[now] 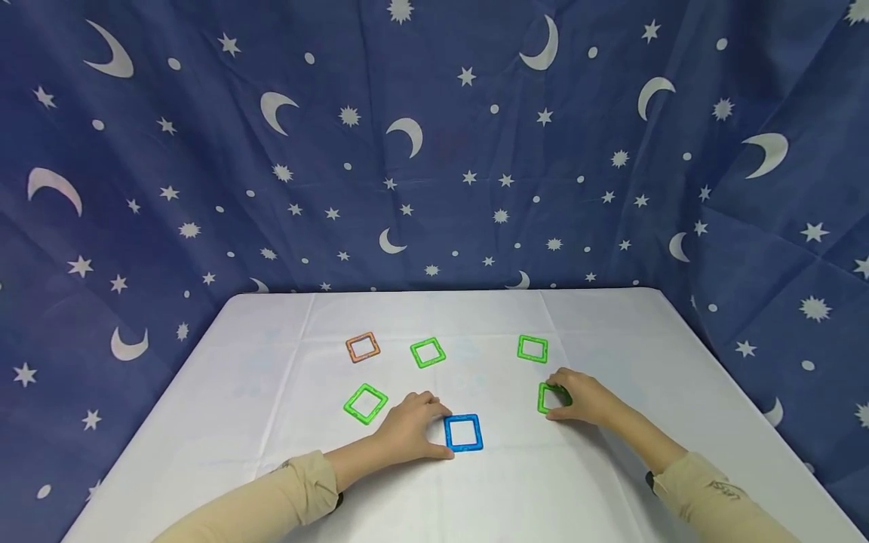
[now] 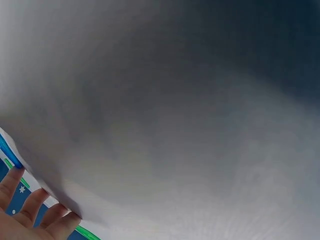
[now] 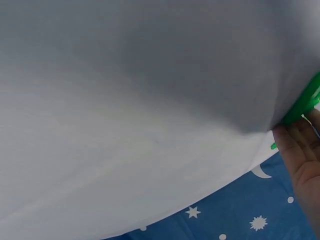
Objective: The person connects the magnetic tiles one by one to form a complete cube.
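My left hand (image 1: 407,431) spans the left side of a blue square magnetic tile (image 1: 479,432), thumb at its near corner and index finger at its far one. The tile lies flat on the white table. In the left wrist view a fingertip meets the blue tile's edge (image 2: 9,151). Farther right, my right hand (image 1: 585,398) pinches a green square magnetic tile (image 1: 541,400), fingers on its far side and thumb on its near side. The hand hides the tile's right part. In the right wrist view that green tile (image 3: 301,106) shows at the fingertips.
Behind the hands lie an orange tile (image 1: 366,358), a green tile (image 1: 433,363) and, farther right, another green tile (image 1: 532,360). One more green tile (image 1: 356,415) is left of my left hand. A blue moon-and-star curtain (image 1: 448,151) hangs behind the white table (image 1: 271,339).
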A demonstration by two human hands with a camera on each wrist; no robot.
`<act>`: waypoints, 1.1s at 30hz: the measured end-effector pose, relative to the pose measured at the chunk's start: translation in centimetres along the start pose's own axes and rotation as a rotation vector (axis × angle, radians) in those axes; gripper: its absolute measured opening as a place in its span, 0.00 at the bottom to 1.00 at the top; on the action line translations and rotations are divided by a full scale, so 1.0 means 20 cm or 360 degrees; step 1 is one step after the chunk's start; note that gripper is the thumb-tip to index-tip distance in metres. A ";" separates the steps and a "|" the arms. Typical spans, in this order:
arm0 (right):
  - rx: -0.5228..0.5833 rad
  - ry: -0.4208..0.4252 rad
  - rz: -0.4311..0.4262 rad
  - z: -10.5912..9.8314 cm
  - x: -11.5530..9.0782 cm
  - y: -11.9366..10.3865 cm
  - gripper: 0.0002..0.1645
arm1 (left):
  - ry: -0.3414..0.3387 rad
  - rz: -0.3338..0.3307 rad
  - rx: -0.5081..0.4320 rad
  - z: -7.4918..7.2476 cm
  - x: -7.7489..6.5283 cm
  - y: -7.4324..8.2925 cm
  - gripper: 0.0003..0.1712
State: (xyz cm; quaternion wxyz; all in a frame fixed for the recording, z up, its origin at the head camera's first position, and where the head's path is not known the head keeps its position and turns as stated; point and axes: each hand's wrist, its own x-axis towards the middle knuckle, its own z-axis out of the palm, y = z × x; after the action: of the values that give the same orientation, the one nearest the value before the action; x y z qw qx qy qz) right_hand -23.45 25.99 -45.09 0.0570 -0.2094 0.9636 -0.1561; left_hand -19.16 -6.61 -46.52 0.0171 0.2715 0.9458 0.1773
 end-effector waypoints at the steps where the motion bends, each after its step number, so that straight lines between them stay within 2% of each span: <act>1: 0.0007 -0.0019 0.0007 0.00 0.00 0.00 0.34 | 0.0000 -0.0001 -0.0002 0.00 0.00 0.00 0.34; 4: 0.0013 -0.0060 0.0011 -0.01 0.01 -0.01 0.34 | -0.0008 -0.0006 0.0012 0.01 -0.01 -0.01 0.34; 11: -0.0016 -0.0065 0.0007 -0.01 0.00 -0.03 0.37 | -0.0025 -0.0007 0.0001 0.02 -0.02 -0.01 0.35; 23: -0.0100 0.0077 -0.0112 -0.04 -0.01 -0.07 0.35 | -0.0012 0.0005 0.0017 0.00 0.00 -0.01 0.34; 33: 0.0028 0.0118 -0.0237 -0.01 -0.01 -0.15 0.34 | -0.0003 -0.0012 0.0003 0.00 -0.01 -0.01 0.34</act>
State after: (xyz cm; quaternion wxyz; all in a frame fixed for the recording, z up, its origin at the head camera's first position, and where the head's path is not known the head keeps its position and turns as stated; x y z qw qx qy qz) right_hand -22.15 23.63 -43.90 0.0113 -0.2739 0.9454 -0.1761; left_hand -19.16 -6.84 -46.67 0.0184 0.2682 0.9470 0.1760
